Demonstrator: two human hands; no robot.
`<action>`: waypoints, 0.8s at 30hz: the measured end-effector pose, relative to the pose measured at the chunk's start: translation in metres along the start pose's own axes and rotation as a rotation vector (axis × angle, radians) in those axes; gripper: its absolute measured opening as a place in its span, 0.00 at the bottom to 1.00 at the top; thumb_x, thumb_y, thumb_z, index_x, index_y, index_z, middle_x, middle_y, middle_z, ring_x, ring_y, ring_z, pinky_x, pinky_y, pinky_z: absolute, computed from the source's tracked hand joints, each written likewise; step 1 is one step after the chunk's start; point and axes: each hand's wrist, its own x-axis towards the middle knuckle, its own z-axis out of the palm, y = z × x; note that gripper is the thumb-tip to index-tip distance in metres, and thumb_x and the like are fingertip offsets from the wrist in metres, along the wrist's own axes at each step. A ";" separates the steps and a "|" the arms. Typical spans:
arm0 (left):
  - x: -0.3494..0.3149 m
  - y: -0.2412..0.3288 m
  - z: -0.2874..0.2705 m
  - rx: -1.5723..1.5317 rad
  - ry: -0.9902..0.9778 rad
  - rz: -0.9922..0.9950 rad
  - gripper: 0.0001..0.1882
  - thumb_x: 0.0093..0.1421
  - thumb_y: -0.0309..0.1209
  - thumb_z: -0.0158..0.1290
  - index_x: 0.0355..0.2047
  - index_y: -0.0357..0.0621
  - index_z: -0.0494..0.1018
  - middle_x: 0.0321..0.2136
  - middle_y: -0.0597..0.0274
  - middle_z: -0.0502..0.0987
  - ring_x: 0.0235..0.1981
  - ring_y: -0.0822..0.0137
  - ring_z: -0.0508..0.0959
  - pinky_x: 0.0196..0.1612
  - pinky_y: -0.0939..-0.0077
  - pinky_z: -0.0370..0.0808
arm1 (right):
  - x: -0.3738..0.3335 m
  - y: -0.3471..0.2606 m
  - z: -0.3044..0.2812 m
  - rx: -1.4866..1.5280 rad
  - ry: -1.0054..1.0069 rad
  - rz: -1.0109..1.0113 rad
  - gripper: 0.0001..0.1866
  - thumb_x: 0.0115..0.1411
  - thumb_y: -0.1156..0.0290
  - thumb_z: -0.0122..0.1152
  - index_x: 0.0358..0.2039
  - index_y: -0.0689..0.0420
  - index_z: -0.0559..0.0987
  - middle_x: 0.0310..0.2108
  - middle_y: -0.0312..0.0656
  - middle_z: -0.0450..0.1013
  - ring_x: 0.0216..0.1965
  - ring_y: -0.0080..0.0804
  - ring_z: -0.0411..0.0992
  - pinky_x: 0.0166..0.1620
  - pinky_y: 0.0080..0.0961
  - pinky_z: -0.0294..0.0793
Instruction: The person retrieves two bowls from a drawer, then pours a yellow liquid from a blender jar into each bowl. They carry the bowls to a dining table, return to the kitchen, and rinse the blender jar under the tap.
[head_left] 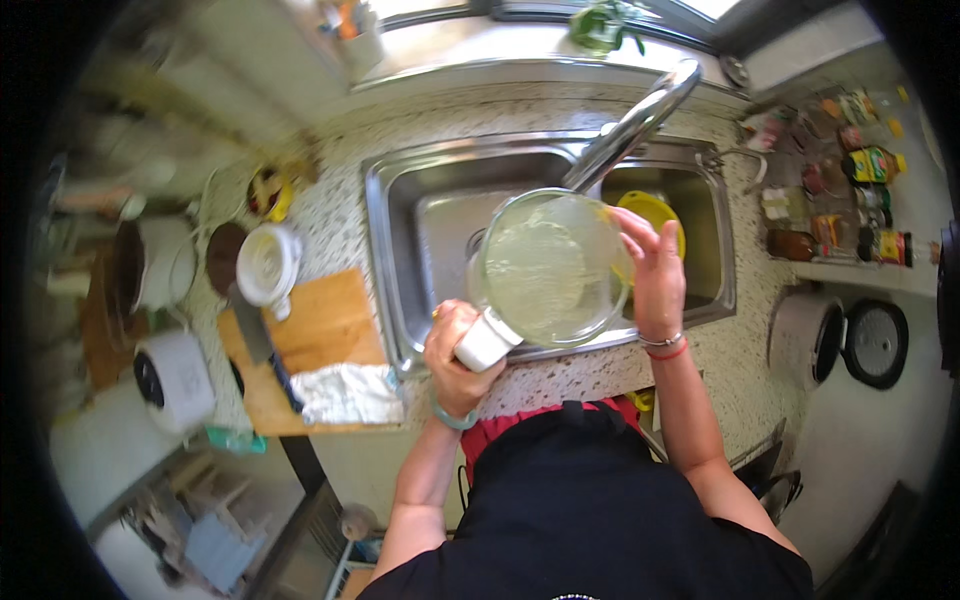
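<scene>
A large clear jug (550,265) with a white handle (487,341) is held over the front of the steel double sink, its wide round mouth facing up toward me. My left hand (460,350) is wrapped around the handle. On the jug's other side is my right hand (655,275), fingers stretched out and thumb apart, the fingertips at the glass near the rim. Behind that hand, a yellow strainer-like bowl (655,212) sits in the right basin (708,225), partly hidden. The chrome faucet (635,128) reaches over just beyond the jug.
To the left, a wooden cutting board (330,318) carries a large knife (262,345) and a white cloth (350,393). A white round container (268,263) stands by the board's far edge. Bottles and jars (872,165) line a shelf at right, above a white rice cooker (800,335) with its lid raised.
</scene>
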 end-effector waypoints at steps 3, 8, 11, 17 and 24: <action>-0.026 0.022 -0.013 -0.016 0.081 -0.075 0.14 0.34 0.23 0.59 0.23 0.39 0.68 0.23 0.58 0.69 0.29 0.56 0.70 0.41 0.65 0.66 | -0.026 -0.006 0.011 0.117 -0.063 0.025 0.36 0.72 0.47 0.25 0.49 0.64 0.77 0.54 0.45 0.71 0.59 0.34 0.63 0.62 0.34 0.55; -0.071 0.056 -0.047 -0.121 0.229 -0.104 0.14 0.35 0.22 0.57 0.24 0.37 0.67 0.23 0.59 0.68 0.30 0.58 0.69 0.38 0.69 0.67 | -0.061 -0.028 0.050 0.176 -0.237 0.055 0.37 0.71 0.47 0.24 0.50 0.66 0.76 0.56 0.48 0.69 0.61 0.36 0.62 0.64 0.37 0.54; -0.098 0.070 -0.072 -0.105 0.368 -0.138 0.14 0.35 0.22 0.57 0.25 0.36 0.67 0.25 0.57 0.68 0.31 0.57 0.69 0.39 0.68 0.68 | -0.078 -0.030 0.079 0.238 -0.324 0.088 0.38 0.71 0.46 0.25 0.51 0.66 0.76 0.57 0.49 0.68 0.61 0.37 0.61 0.65 0.36 0.53; -0.160 0.057 -0.145 -0.057 0.457 -0.098 0.29 0.38 0.21 0.57 0.45 0.37 0.68 0.38 0.52 0.71 0.39 0.57 0.71 0.49 0.67 0.69 | -0.109 -0.025 0.151 0.316 -0.472 0.148 0.35 0.71 0.46 0.29 0.51 0.65 0.76 0.58 0.48 0.67 0.62 0.35 0.60 0.65 0.36 0.52; -0.174 0.045 -0.217 -0.146 0.569 -0.161 0.27 0.38 0.23 0.56 0.43 0.36 0.68 0.41 0.51 0.70 0.43 0.60 0.70 0.48 0.68 0.69 | -0.132 -0.004 0.236 0.424 -0.527 0.227 0.34 0.71 0.47 0.29 0.52 0.62 0.76 0.60 0.45 0.66 0.63 0.32 0.59 0.65 0.35 0.51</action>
